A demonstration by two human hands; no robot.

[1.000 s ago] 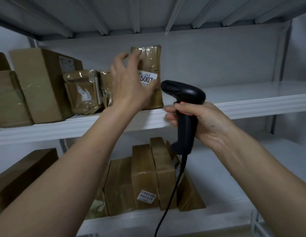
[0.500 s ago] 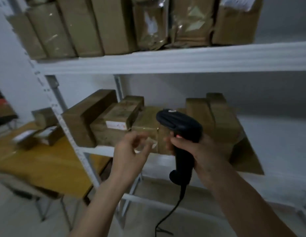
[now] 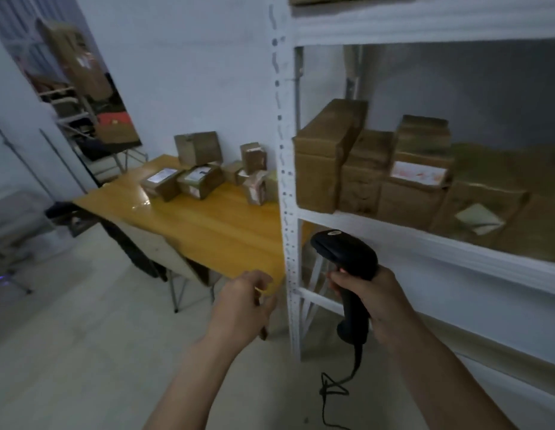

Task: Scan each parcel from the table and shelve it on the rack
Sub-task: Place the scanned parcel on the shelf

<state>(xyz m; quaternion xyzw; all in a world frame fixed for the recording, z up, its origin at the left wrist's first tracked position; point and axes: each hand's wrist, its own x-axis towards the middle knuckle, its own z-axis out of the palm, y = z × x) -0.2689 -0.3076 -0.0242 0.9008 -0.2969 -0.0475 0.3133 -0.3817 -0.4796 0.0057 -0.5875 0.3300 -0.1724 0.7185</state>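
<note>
My right hand [image 3: 373, 301] grips the handle of a black barcode scanner [image 3: 347, 259], held in front of the white rack [image 3: 287, 181]; its cord hangs to the floor. My left hand [image 3: 243, 305] holds nothing, fingers loosely curled, near the front edge of the wooden table [image 3: 214, 231]. Several brown cardboard parcels [image 3: 201, 180] sit at the far end of the table, some with white labels. More brown parcels [image 3: 372, 175] stand on the rack's middle shelf.
A folded chair [image 3: 152, 252] leans under the table's front edge. A doorway at the far left opens on stacked boxes [image 3: 74, 60]. Pale floor [image 3: 83, 352] spreads left of the rack. The rack's upright post stands between table and shelves.
My left hand let go of the parcel on the upper shelf and dropped away empty. The view swung down and left, bringing the table and its parcels into sight. The scanner stayed in my right hand.
</note>
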